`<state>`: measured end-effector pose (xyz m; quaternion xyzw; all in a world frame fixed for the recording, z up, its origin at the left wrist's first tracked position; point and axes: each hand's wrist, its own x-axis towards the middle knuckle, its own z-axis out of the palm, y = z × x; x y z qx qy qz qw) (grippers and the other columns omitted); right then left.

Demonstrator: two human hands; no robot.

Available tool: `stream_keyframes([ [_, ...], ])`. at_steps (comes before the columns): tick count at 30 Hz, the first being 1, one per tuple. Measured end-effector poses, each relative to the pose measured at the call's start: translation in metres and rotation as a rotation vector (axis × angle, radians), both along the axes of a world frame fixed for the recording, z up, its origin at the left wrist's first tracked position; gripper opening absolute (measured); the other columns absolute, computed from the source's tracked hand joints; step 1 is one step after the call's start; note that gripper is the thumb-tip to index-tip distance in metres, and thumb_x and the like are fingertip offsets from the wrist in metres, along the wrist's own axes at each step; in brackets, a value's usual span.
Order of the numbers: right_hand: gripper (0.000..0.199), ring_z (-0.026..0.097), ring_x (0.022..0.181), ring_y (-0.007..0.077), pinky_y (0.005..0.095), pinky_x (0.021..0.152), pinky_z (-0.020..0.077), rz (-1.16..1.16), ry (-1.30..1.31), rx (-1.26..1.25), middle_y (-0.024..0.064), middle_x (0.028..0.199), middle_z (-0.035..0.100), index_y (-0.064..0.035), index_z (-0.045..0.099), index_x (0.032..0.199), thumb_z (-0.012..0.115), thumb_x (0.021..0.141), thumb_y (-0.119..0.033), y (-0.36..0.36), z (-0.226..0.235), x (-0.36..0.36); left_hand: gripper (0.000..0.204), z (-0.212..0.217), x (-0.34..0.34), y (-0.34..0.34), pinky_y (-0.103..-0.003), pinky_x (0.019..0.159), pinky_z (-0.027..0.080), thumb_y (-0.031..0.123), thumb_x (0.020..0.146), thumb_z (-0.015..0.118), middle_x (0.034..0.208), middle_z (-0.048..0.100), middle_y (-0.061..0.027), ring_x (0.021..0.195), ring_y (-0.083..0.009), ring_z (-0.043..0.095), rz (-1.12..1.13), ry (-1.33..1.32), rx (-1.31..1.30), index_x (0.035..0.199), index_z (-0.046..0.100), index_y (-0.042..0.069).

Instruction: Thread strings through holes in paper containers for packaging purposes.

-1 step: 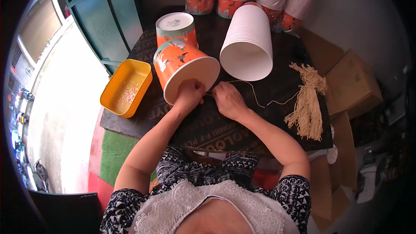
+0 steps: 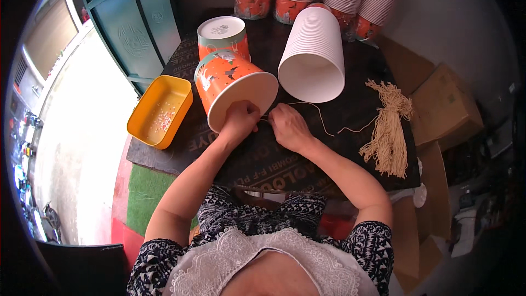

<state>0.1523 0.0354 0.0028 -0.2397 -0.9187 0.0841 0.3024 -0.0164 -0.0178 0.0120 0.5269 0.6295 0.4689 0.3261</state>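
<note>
An orange paper bucket [image 2: 227,74] with a green band and printed figures lies tilted on its side, its white mouth toward me. At the lower rim of that mouth my left hand [image 2: 242,118] is closed, its fingertips pinched by a thin string. Just right of it, apart from the bucket, my right hand [image 2: 290,127] is also closed in a pinch on the string [image 2: 318,111]. A short stretch of string shows between the hands, and its loose end trails right across the table. The exact fingertip hold is partly hidden.
Behind stands an upturned orange bucket [image 2: 222,35]. A stack of white nested buckets [image 2: 313,49] lies right of it. A yellow tray [image 2: 183,101] with small pale bits sits left, a bundle of beige strings [image 2: 388,137] right. Cardboard boxes [image 2: 446,107] stand beyond the dark table's [image 2: 350,159] right edge.
</note>
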Motion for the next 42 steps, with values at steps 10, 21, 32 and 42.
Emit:
stream_keyframes([
  [10,0.010,0.058,0.087,0.0432,0.0499,0.072,0.0465,-0.196,0.142,-0.275,0.0229,0.091,0.059,0.0026,0.055,0.088,0.055,0.085,-0.007,-0.012,0.012,-0.028,0.014,-0.009,-0.005,0.000,-0.035,0.065,0.050,0.002,0.075,0.059,0.075,0.066,-0.0175,0.072,-0.0255,0.065,-0.143,0.208,0.228,0.086,0.065,-0.006],
  [21,0.013,0.059,0.085,0.0419,0.0472,0.072,0.0475,-0.229,0.432,-0.437,0.0216,0.091,0.058,0.0005,0.049,0.097,0.055,0.086,-0.005,-0.016,0.010,-0.024,0.012,0.007,-0.008,-0.003,-0.027,0.050,0.046,0.005,0.082,0.061,0.070,0.063,-0.0092,0.054,-0.0142,0.058,-0.083,-0.007,0.025,0.086,0.064,-0.005],
  [32,0.016,0.064,0.075,0.0385,0.0445,0.064,0.0495,-0.165,0.319,-0.440,0.0201,0.078,0.063,-0.0005,0.051,0.095,0.060,0.084,-0.006,-0.021,0.003,-0.030,0.012,0.004,-0.007,-0.002,-0.027,0.047,0.043,0.006,0.082,0.059,0.069,0.061,-0.0094,0.052,-0.0138,0.056,-0.038,-0.146,0.007,0.086,0.060,-0.006],
  [42,0.010,0.064,0.072,0.0364,0.0441,0.061,0.0502,-0.214,0.179,-0.329,0.0167,0.077,0.065,-0.0055,0.062,0.089,0.062,0.083,-0.013,-0.022,0.009,-0.025,0.012,0.020,-0.007,-0.005,-0.026,0.046,0.041,0.006,0.082,0.056,0.067,0.059,-0.0095,0.050,-0.0135,0.054,-0.015,-0.169,-0.049,0.086,0.058,-0.006],
])
